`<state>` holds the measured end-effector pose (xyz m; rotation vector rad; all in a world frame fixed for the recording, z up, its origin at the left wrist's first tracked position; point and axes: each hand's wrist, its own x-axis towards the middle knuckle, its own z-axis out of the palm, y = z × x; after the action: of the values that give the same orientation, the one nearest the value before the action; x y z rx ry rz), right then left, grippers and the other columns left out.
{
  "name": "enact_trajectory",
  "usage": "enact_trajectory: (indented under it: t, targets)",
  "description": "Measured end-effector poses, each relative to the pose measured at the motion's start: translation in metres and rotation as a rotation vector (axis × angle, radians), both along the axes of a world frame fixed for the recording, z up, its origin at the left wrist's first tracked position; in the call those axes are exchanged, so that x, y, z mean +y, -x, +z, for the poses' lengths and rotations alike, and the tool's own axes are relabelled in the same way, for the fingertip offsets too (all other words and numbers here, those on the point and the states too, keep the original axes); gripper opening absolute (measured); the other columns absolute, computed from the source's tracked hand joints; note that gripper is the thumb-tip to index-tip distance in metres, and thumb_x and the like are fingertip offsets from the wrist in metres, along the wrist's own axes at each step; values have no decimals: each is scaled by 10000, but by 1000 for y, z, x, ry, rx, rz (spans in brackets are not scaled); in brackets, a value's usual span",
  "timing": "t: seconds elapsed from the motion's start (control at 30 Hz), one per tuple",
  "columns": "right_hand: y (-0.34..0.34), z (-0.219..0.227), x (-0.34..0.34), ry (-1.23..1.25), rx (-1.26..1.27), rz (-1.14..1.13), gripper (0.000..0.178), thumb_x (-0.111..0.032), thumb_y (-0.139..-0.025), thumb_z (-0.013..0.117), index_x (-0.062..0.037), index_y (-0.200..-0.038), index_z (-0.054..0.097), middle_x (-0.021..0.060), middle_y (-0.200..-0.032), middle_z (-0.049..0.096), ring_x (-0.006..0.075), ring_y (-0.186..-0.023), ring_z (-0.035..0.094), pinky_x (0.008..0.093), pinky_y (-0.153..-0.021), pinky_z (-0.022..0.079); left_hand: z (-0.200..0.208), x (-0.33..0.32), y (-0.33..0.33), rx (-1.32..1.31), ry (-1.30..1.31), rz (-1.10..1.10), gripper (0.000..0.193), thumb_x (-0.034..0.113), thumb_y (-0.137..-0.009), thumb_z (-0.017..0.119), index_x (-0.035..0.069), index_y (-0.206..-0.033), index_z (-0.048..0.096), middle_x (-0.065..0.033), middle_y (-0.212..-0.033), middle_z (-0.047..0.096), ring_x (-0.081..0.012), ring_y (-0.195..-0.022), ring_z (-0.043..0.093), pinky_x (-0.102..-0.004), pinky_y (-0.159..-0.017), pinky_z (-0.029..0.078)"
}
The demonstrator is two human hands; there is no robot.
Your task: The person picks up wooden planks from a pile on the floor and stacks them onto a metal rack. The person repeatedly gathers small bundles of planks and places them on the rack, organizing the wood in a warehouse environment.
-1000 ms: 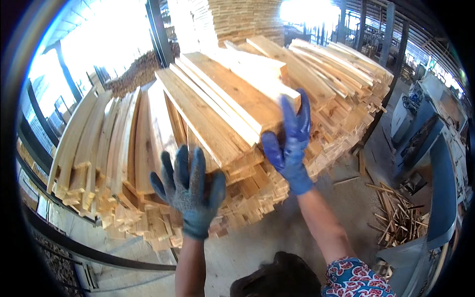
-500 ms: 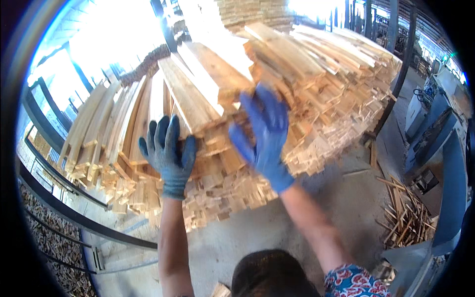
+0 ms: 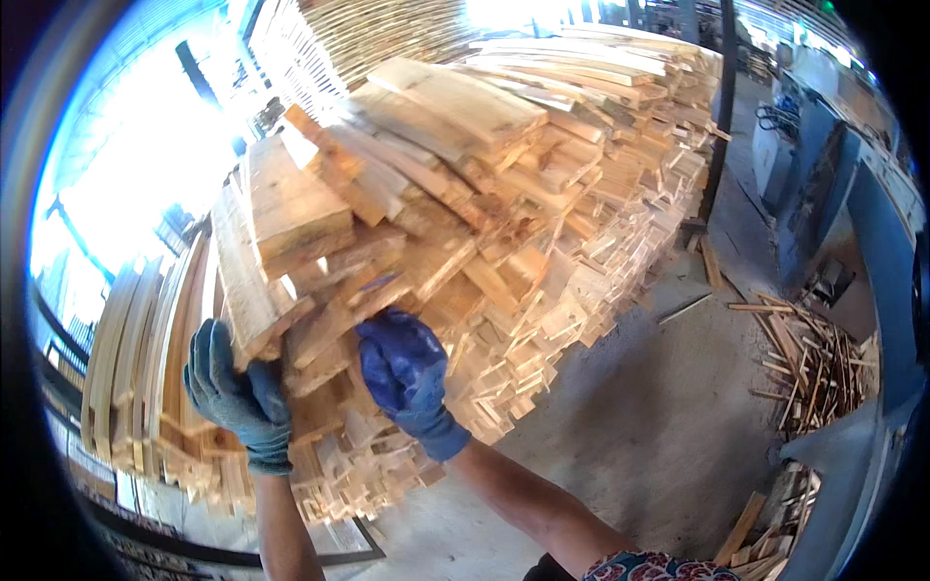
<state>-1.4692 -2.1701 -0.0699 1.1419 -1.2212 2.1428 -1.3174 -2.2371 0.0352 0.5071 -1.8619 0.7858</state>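
My left hand, in a grey-blue work glove, grips the near end of a long wooden board, fingers along its left side and thumb at its right. My right hand, in a darker blue glove, is curled closed against the near ends of the boards just to the right. Its fingertips are hidden, so what lies in them cannot be seen. A thick board rests above the one in my left hand. Both hands are at the front of a large stack of lumber, whose upper boards lie loose and crossed.
Thin offcuts lie heaped on the concrete floor at right, beside blue-grey machinery. A dark post stands at the stack's right end. More stacked lumber is behind. A dark metal rail runs low at left.
The view has swung, and the stack looks closer. My hands, spread open over the boards before, now are lower at their ends. The left has closed on a board; the right has curled shut.
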Motion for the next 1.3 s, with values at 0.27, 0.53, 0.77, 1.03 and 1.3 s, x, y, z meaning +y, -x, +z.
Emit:
enact_trajectory:
  t: [0.27, 0.53, 0.77, 1.03, 1.3]
  targets:
    - [-9, -11, -30, 20, -98, 53, 247, -154, -734, 660, -83, -969, 633, 111, -928, 625, 308, -887, 581, 411, -801, 442, -4, -27, 4, 25, -26, -73, 464, 365, -908, 462, 12, -1205, 516, -180, -1202, 547, -341, -1059, 530, -426, -921, 385]
    - [9, -69, 121, -425, 66, 40, 473, -255, -795, 567, -86, -1231, 501, 202, -1214, 495, 361, -1133, 466, 460, -932, 390, -32, -43, 12, 75, -29, -59, 508, 412, -880, 521, 46, -1232, 496, -139, -1169, 558, -287, -1066, 534, -398, -910, 427]
    - [-70, -286, 555, -1544, -1187, 1, 374, -387, -809, 530, -73, -982, 637, 196, -945, 635, 344, -880, 612, 421, -752, 473, -143, 45, 41, 75, -339, -360, 469, 373, -889, 523, 80, -1254, 482, -95, -1145, 562, -250, -1023, 535, -380, -856, 430]
    - [-239, -331, 722, -1232, -1537, -404, 335, -321, -836, 465, -52, -918, 646, 202, -987, 622, 366, -970, 564, 431, -836, 434, -377, 239, 15, -444, -2223, -482, 437, 327, -900, 526, 119, -1280, 466, -45, -1118, 567, -208, -974, 536, -361, -794, 434]
    - [-249, -336, 730, -736, -1594, -342, 301, -248, -868, 565, -29, -1071, 603, 172, -1005, 624, 329, -970, 574, 382, -886, 437, -447, 473, 89, -1272, -2257, -898, 337, 166, -879, 593, -32, -1149, 559, -137, -1161, 594, -203, -1069, 554, -310, -943, 413]
